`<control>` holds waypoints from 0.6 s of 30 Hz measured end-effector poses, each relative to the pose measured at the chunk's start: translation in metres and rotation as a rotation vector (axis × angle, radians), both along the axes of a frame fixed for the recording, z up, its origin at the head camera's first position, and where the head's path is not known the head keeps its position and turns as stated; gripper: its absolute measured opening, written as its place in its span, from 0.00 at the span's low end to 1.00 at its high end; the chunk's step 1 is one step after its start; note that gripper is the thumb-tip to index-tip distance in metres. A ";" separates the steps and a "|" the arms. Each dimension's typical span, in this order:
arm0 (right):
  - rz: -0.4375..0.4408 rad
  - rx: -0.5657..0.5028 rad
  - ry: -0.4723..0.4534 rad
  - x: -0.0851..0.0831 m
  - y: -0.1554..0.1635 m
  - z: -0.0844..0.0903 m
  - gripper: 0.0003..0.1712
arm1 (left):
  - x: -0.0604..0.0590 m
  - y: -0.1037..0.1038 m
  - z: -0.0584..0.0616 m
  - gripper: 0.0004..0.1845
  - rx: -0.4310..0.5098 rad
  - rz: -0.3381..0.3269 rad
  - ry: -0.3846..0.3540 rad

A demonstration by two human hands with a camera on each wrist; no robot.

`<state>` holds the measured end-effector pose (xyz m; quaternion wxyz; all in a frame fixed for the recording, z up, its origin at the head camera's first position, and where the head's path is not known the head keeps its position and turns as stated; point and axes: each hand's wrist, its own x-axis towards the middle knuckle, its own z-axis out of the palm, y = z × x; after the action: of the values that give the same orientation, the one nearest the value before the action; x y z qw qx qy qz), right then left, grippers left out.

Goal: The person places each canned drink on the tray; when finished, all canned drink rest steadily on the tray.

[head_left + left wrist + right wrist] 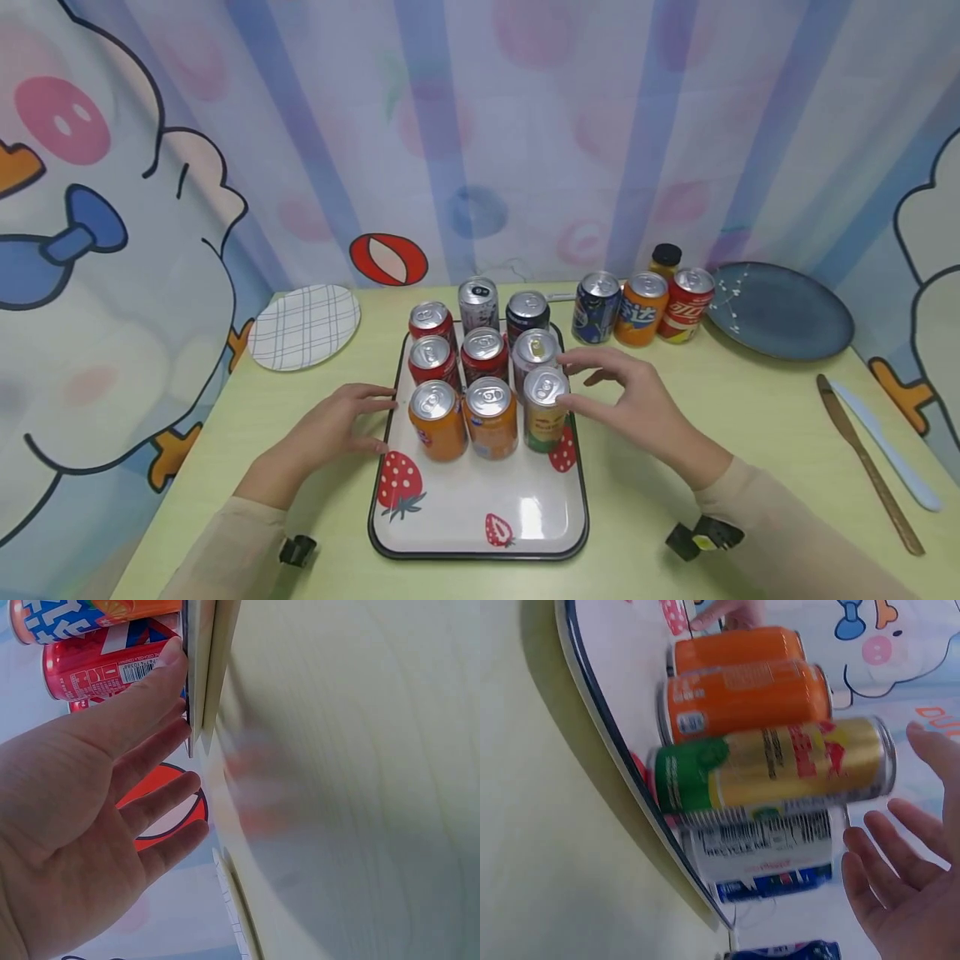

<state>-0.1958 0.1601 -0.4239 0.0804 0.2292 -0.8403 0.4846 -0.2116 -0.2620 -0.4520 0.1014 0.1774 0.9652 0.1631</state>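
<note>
A strawberry-print tray (pixel 450 529) with a dark rim carries several drink cans in rows. My left hand (pixel 330 429) lies at its left edge, fingers extended and fingertips right at the rim. In the left wrist view the thumb overlaps a red can (pixel 105 664). At the tray's right, my right hand (pixel 630 400) is beside a gold-and-green can (pixel 545 425), thumb and fingers spread around its upper end. The right wrist view shows a gap between the fingers and that can. Two orange cans (pixel 438 429) stand left of it in the front row.
Behind right of the tray stand a blue can (pixel 597 310), an orange can (pixel 640 312), a red can (pixel 686 308) and a black-capped bottle (pixel 665 260). A dark plate (pixel 787 312) is beyond them, a checked plate (pixel 303 329) far left, two knives (pixel 862 450) far right.
</note>
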 end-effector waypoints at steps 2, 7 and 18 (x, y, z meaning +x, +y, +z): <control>-0.011 0.025 0.038 -0.009 0.008 0.003 0.25 | 0.000 0.001 0.001 0.36 0.000 0.001 0.001; -0.111 0.132 0.204 -0.044 0.030 0.010 0.26 | -0.001 0.001 0.000 0.35 0.002 -0.004 0.007; -0.234 0.392 0.249 -0.111 0.056 0.012 0.37 | 0.000 -0.001 0.001 0.35 0.010 0.002 -0.001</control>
<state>-0.3069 0.2158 -0.4116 0.1931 0.1995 -0.9225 0.2681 -0.2121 -0.2632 -0.4514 0.1007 0.1770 0.9645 0.1683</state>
